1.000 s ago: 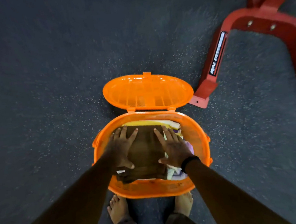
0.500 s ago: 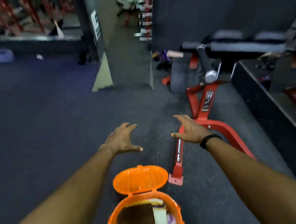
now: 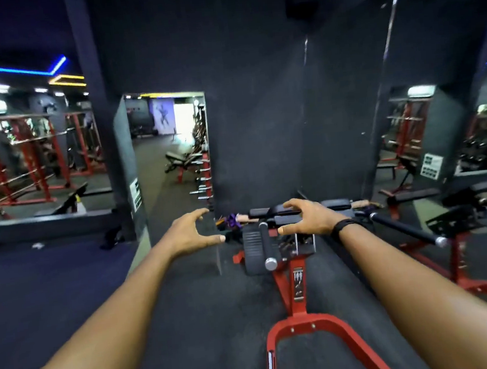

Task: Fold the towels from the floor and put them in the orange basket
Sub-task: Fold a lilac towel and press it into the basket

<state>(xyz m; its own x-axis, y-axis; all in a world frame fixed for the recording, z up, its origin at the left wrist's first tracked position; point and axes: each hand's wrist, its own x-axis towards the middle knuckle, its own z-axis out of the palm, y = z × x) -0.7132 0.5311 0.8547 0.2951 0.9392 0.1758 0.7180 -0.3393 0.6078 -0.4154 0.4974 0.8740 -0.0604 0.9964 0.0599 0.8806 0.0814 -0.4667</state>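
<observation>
Orange basket and towels: not in my head view, so I can't tell where they sit right now. Camera is looking level across a gym floor (image 3: 68, 290), dark rubber-looking surface.

Left hand (image 3: 192, 234): out in front at arm's length, palm turned inward, fingers loosely curved and apart, thumb pointing toward the other hand, holding nothing. Right hand (image 3: 306, 218): mirrors it, fingers loosely curved and apart, thumb pointing left, holding nothing. Black wristband (image 3: 344, 226) on the right wrist. Clear gap between the two hands, neither touching anything.

Beyond the hands: red-framed weight bench (image 3: 290, 287), its curved red base running toward me at lower right, black pads and a chrome-capped roller at the far end. Small purple item (image 3: 233, 219) on the floor just left of the bench head, too small to identify. Dark wall (image 3: 258, 108) behind it. Mirror panels left and right showing red racks (image 3: 35, 162). Doorway (image 3: 172, 137) at centre-left opens onto more benches. Blue light strip (image 3: 11, 70) along the ceiling upper left
</observation>
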